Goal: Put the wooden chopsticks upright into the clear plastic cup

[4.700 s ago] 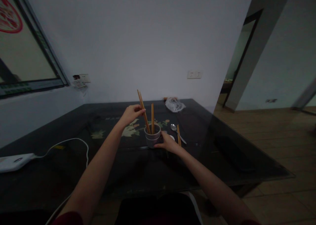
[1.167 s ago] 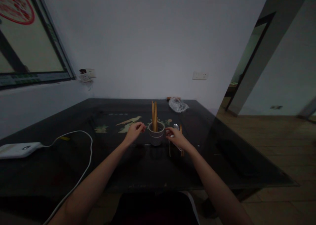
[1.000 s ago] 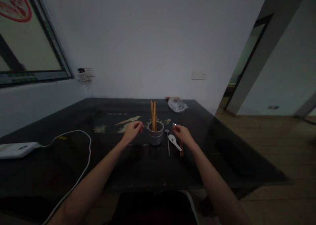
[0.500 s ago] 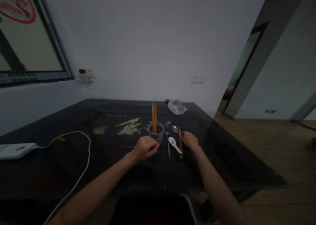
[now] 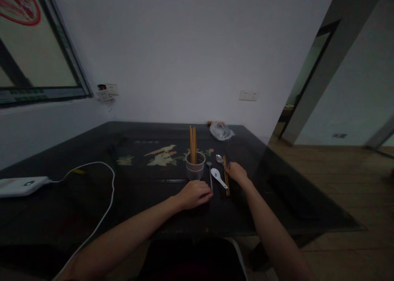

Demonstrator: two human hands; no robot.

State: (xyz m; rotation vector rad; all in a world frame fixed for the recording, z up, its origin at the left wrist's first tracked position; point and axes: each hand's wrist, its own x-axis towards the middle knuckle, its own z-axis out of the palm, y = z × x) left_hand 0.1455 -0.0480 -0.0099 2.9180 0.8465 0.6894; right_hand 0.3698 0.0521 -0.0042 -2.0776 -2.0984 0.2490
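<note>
My left hand (image 5: 195, 194) is low over the table in front of the cup, fingers pressed together. Its fingertips meet the handle end of a thin long-handled metal spoon (image 5: 211, 178); whether they grip it is hidden. My right hand (image 5: 236, 173) is closed at the upper part of a pair of wooden chopsticks (image 5: 227, 186) lying on the table. Between the hands lies a white ceramic spoon (image 5: 219, 178) with a blue mark. A metal spoon (image 5: 219, 159) shows its bowl just beyond my right hand. Several chopsticks (image 5: 193, 145) stand upright in a round cup (image 5: 195, 172).
The dark table (image 5: 138, 211) bears a bird-and-flower picture. A crumpled clear plastic bag (image 5: 221, 131) lies at the back by the wall. On the left, a white device (image 5: 23, 186) trails a white cable (image 5: 112, 186). A dark flat object (image 5: 292, 196) rests at the right.
My left hand has moved from beside the cup toward me and rightward, to the thin spoon's handle end. My right hand stays at the chopsticks. The view has shifted slightly.
</note>
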